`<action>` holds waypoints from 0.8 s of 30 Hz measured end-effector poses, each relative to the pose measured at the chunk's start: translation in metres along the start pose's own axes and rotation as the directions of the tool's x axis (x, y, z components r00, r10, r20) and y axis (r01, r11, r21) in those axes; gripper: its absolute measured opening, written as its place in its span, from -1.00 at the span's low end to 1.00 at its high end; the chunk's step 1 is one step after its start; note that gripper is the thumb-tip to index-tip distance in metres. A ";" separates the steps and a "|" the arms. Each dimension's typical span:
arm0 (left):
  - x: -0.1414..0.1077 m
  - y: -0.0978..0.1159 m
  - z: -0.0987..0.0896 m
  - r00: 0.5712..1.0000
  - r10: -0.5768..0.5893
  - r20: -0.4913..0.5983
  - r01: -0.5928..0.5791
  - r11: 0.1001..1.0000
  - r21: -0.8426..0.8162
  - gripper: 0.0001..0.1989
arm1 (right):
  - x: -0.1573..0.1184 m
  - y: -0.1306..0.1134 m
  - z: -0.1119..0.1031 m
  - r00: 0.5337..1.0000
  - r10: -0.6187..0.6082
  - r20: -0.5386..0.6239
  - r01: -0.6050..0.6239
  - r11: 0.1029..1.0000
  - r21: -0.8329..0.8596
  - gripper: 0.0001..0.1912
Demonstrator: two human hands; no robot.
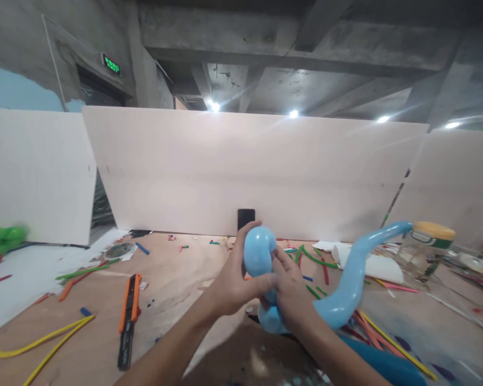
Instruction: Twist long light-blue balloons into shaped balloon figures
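Note:
A long light blue balloon is held in both hands near the middle of the view. My left hand wraps round its rounded upper bubble, thumb pointing right across it. Against the twisted part, just right of the left thumb, my right hand has its fingers closed on the balloon. Another bubble hangs below the hands. From under my right hand the long inflated section curves right and up, its thin tip in front of a clear jar with a yellow lid. The exact twist point is hidden by the fingers.
On the table lie an orange and black pump at left, uninflated yellow balloons, scattered coloured balloons, a white paper roll and a dark blue balloon. A black phone leans on the white panel. Green balloons sit far left.

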State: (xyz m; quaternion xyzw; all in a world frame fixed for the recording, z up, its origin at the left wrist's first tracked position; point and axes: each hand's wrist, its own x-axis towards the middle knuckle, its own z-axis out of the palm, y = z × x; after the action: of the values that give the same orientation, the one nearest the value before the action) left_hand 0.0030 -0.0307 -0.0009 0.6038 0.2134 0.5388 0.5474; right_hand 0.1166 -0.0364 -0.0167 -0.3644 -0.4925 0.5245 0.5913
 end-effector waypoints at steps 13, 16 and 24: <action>0.014 -0.013 0.027 0.953 0.034 -0.302 -0.079 0.987 -0.137 -0.36 | 0.008 -0.005 0.000 0.989 -0.129 -0.067 0.129 0.992 -0.004 -0.72; 0.022 -0.021 0.041 0.896 0.037 -0.443 -0.101 0.987 -0.122 -0.43 | 0.020 0.001 -0.006 0.913 -0.393 -0.112 0.344 0.887 -0.310 -0.77; 0.047 -0.019 0.013 0.917 -0.151 -0.370 0.161 0.987 -0.004 -0.45 | 0.036 0.001 -0.037 0.587 -0.727 0.355 0.552 0.039 -0.833 -0.82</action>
State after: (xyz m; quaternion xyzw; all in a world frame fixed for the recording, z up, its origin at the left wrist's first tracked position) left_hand 0.0360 0.0099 0.0038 0.4802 0.3668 0.5944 0.5307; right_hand 0.1508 0.0027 -0.0200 -0.3976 -0.7446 -0.1795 0.5052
